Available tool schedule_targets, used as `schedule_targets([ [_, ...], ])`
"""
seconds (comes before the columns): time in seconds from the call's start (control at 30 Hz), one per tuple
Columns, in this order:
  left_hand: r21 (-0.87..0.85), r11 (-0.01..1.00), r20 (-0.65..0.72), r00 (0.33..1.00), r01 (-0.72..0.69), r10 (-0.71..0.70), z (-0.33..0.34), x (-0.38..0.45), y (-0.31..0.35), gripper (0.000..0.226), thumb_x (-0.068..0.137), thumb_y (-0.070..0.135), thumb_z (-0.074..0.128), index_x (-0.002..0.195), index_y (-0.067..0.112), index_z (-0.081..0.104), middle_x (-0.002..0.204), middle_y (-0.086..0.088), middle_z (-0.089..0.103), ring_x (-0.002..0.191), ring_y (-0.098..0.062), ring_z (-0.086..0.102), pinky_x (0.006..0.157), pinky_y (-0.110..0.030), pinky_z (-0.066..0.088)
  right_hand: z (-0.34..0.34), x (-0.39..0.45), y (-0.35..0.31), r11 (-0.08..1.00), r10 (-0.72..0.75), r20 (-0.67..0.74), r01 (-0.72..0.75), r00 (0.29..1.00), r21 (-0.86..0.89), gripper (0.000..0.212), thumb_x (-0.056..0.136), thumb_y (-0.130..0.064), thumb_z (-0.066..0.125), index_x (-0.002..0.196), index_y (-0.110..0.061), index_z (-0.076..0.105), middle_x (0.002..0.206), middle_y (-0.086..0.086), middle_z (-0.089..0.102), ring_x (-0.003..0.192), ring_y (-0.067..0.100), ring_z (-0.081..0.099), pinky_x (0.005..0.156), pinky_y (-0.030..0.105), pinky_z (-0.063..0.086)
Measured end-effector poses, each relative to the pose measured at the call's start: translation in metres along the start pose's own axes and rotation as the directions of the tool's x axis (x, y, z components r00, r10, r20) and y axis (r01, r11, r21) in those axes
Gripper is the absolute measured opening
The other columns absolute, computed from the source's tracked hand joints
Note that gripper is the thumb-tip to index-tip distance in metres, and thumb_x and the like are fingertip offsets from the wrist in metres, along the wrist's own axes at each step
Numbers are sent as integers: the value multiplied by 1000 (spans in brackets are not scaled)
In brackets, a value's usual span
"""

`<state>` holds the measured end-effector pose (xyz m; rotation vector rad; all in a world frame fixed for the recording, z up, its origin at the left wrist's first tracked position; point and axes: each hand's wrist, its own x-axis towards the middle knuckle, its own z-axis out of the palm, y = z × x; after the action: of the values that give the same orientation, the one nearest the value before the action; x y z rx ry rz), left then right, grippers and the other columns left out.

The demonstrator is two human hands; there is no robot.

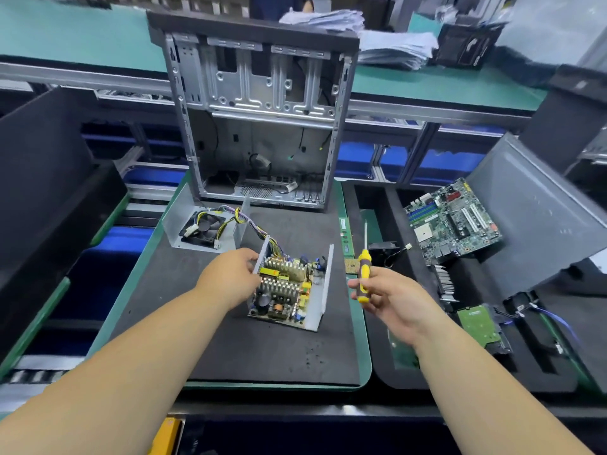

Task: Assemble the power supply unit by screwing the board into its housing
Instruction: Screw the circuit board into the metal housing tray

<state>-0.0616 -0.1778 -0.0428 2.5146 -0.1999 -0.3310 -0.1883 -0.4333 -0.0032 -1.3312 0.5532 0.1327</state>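
housing (320,290) holds board (284,290), centre of surface (230,339) | fan cover (200,228) behind-left | computer case (259,110) behind | motherboard (453,218) right | left hand (230,277) on housing | right hand (391,300) holds screwdriver (364,274)

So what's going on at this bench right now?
A person is putting a power supply together. The left hand grips the side wall of the metal housing, with the circuit board sitting inside it on the black mat. The right hand holds a yellow screwdriver tip-up, beside the housing, not on a screw.
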Motion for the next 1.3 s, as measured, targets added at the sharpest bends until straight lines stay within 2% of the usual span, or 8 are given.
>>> schedule_targets([
  [0.17, 65, 997, 5, 999, -36, 36, -19, 3, -10, 37, 79, 14, 62, 105, 39, 65, 89, 20, 63, 82, -8, 61, 68, -26, 49, 15, 18, -12, 989, -57, -31, 52, 998, -137, 30, 80, 15, 37, 75, -9, 55, 68, 9, 59, 58, 20, 59, 59, 26, 42],
  [0.33, -73, 994, 50, 995, -79, 83, -33, 9, -24, 24, 84, 21, 67, 104, 34, 70, 88, 17, 66, 82, 0, 62, 72, -16, 48, 52, 47, -27, 957, -63, -5, 59, 998, -285, 19, 83, 1, 53, 74, -15, 58, 65, 2, 52, 51, 13, 46, 54, 25, 37],
  [0.43, -209, 977, -30, 999, -37, 32, -47, 14, -38, 15, 87, 24, 64, 97, 34, 71, 89, 13, 68, 83, -6, 64, 82, -24, 51, 82, 63, -39, 931, -67, 16, 69, 998, -358, 10, 87, -10, 60, 79, -14, 58, 67, 1, 53, 52, 12, 45, 45, 19, 37],
  [0.6, -380, 925, -52, 998, 5, -27, -75, 23, -68, 16, 88, 19, 64, 91, 33, 72, 86, 7, 70, 84, -20, 68, 77, -31, 54, 135, 89, -57, 811, -71, 40, 81, 997, -580, 27, 94, -23, 60, 71, -14, 50, 65, 5, 53, 60, 21, 51, 52, 26, 33],
  [0.87, -516, 856, -48, 998, 18, -50, -104, 28, -122, 18, 86, 24, 69, 86, 41, 72, 84, 8, 71, 79, -9, 68, 67, -14, 47, 222, 145, -75, 292, -198, 173, 227, 965, -929, 24, 85, -24, 64, 83, 0, 59, 81, 10, 59, 64, 24, 47, 54, 29, 31],
  [1.03, -551, 831, -18, 994, 78, -105, -104, 21, -148, 18, 86, 24, 66, 88, 41, 72, 88, 7, 70, 84, -11, 69, 81, -26, 53, 255, 180, -66, -127, -237, 327, 304, 915, -944, 23, 84, -27, 66, 98, -13, 54, 106, 8, 51, 82, 27, 49, 61, 31, 36],
  [1.13, -538, 834, -29, 987, 119, -159, -99, 15, -152, 16, 85, 28, 65, 87, 43, 70, 87, 12, 69, 83, -6, 68, 73, -22, 48, 261, 192, -61, -258, -167, 352, 304, 921, -917, 32, 84, -24, 61, 114, -18, 54, 104, 4, 59, 88, 26, 54, 64, 32, 41],
  [1.3, -527, 834, -49, 974, 163, -222, -86, 4, -130, 13, 85, 32, 63, 87, 43, 69, 82, 17, 67, 75, -1, 64, 64, -17, 45, 259, 202, -60, -386, -134, 418, 341, 898, -857, 26, 84, -17, 56, 109, -19, 52, 92, 0, 58, 81, 26, 53, 59, 30, 38],
])
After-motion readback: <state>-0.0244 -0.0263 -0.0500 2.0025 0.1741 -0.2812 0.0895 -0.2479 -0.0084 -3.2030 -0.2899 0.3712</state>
